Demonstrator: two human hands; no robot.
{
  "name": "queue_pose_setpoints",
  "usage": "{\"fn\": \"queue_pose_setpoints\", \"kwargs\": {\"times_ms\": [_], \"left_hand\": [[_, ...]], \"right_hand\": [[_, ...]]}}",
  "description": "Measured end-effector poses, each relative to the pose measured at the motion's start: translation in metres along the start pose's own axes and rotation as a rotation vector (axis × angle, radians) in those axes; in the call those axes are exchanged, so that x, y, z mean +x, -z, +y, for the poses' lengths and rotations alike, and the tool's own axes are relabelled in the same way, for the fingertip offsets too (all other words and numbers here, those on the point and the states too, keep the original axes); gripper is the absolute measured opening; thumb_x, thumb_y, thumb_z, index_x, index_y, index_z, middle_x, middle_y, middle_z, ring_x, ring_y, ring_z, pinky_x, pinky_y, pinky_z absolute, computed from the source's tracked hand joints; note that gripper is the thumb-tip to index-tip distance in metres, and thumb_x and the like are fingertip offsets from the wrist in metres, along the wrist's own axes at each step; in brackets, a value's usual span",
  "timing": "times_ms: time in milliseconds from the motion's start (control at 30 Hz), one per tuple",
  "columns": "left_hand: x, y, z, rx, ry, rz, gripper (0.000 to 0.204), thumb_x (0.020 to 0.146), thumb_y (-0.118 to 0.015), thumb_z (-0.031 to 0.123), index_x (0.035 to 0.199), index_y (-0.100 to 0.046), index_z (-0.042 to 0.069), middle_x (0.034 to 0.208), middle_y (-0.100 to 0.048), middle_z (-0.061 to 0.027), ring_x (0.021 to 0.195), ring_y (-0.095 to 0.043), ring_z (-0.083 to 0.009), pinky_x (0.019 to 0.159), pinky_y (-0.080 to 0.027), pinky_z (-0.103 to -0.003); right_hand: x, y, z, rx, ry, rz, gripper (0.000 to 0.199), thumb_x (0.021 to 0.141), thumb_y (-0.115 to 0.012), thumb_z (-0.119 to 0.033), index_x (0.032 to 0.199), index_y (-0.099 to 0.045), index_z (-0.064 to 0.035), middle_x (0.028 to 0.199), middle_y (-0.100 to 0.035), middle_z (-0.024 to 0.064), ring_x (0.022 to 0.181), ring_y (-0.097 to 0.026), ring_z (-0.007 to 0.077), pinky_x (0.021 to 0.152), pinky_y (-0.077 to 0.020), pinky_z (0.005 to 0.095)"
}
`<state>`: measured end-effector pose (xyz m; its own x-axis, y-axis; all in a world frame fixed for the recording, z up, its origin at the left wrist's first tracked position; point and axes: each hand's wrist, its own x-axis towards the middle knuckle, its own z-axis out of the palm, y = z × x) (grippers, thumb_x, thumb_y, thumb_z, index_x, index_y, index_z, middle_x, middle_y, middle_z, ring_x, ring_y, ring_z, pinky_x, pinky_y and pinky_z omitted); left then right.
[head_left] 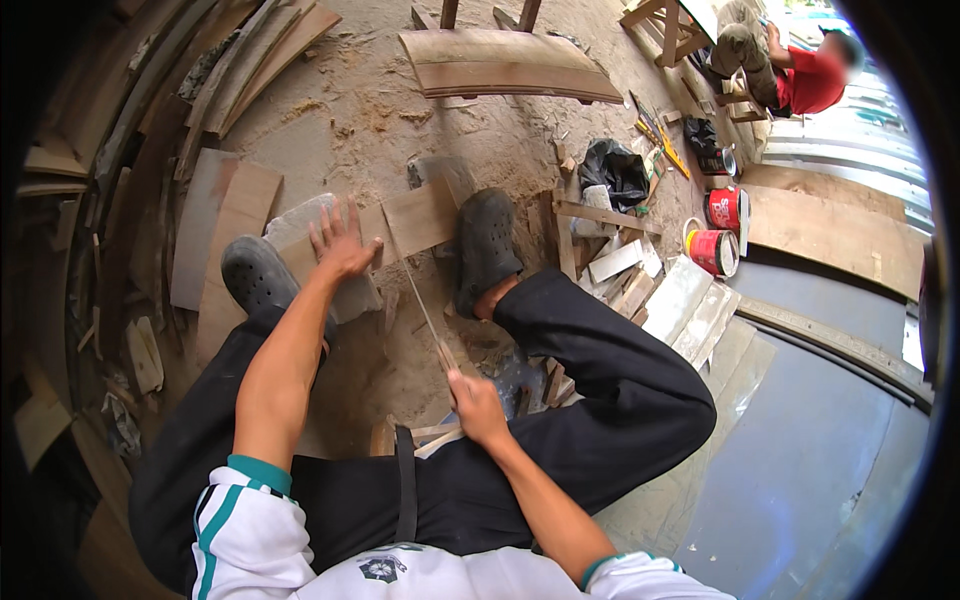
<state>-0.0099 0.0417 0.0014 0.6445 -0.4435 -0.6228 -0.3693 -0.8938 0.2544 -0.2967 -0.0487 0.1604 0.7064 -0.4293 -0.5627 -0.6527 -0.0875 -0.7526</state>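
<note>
A wooden board (418, 218) lies low across the ground between my feet, propped on what look like grey blocks (355, 298). My left hand (343, 243) presses flat on it, fingers spread. In my right hand (478, 405), closed round its handle, is a handsaw (418, 300) seen nearly edge-on. Its thin blade slants up and away to the board, just right of my left hand, and its far end meets the board there. My left clog (258, 272) rests by the board's left part; the right clog (488, 240) is at its right end.
Stacked planks (240, 80) line the left side. A low wooden bench (510, 65) stands ahead. To the right are offcuts (620, 262), a black plastic bag (613, 175), red cans (712, 250) and a yellow-edged tool (660, 135). A person in red (810, 80) sits far right.
</note>
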Motion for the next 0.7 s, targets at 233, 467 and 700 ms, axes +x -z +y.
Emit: {"fn": "queue_pose_setpoints", "kwargs": {"times_ms": [233, 467, 700], "left_hand": [[0.002, -0.003, 0.013, -0.013, -0.016, -0.038, 0.1, 0.09, -0.048, 0.063, 0.158, 0.007, 0.015, 0.163, 0.015, -0.0202, 0.148, 0.02, -0.0416, 0.113, 0.014, -0.061], [-0.005, -0.003, 0.006, -0.017, -0.006, -0.001, 0.102, 0.089, -0.05, 0.063, 0.158, 0.01, 0.017, 0.163, 0.012, -0.0194, 0.149, 0.017, -0.0413, 0.114, 0.011, -0.061], [-0.003, -0.003, 0.013, -0.012, -0.012, -0.015, 0.103, 0.089, -0.05, 0.064, 0.157, 0.012, 0.018, 0.163, 0.012, -0.0184, 0.149, 0.017, -0.0398, 0.114, 0.011, -0.061]], "right_hand": [[0.07, -0.017, 0.017, 0.056, 0.025, 0.045, 0.057, 0.101, -0.047, -0.04, 0.065, -0.055, 0.0035, 0.054, -0.05, 0.0169, 0.051, -0.051, 0.0256, 0.056, -0.0401, 0.0412], [0.0, 0.004, 0.009, 0.065, -0.083, -0.015, 0.057, 0.102, -0.046, -0.039, 0.061, -0.053, -0.0001, 0.051, -0.047, 0.0103, 0.05, -0.047, 0.0216, 0.055, -0.0396, 0.0378], [0.078, -0.018, 0.007, 0.056, 0.099, 0.005, 0.062, 0.103, -0.043, -0.044, 0.059, -0.052, -0.0007, 0.051, -0.047, 0.0105, 0.049, -0.046, 0.0222, 0.055, -0.0392, 0.0389]]}}
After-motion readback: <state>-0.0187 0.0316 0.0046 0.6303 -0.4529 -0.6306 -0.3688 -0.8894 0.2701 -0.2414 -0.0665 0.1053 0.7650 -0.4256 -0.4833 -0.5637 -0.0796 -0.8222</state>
